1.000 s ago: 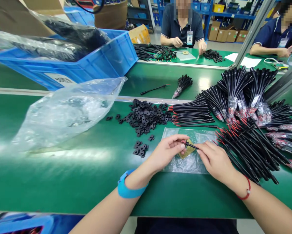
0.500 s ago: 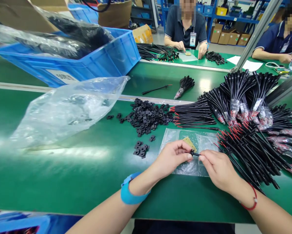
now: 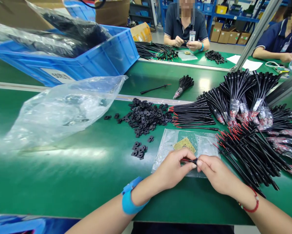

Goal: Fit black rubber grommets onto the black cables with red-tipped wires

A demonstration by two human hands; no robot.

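The person's left hand (image 3: 172, 169) and right hand (image 3: 217, 174) meet low over the desk (image 3: 62, 185), both closed in a fingertip pinch on a short black cable (image 3: 190, 160). The left hand grips the end where red wire shows, and the right hand pinches the black moulded end, so the cable lies level between them, just above a clear plastic sheet (image 3: 206, 144). A tan perforated pad (image 3: 185, 145) lies on that sheet, just beyond the fingers. A blue wrist strap (image 3: 129, 203) circles the left wrist, and a red string bracelet (image 3: 250, 207) circles the right.

To the left of the hands sit a scattered heap of black rubber pieces (image 3: 143, 117) and a smaller cluster of the same pieces (image 3: 138, 151). Beyond those, a large clear plastic bag (image 3: 60, 112) slumps on the green surface. To the right, a thick pile of black cables with red wire ends (image 3: 248, 156) almost reaches the sheet, and bagged cable bundles (image 3: 245, 97) are heaped behind it. A blue plastic crate (image 3: 87, 65) holds black-filled bags. Across the line, a co-worker (image 3: 185, 26) holds something small in both hands, and another co-worker (image 3: 275, 45) sits at the right.
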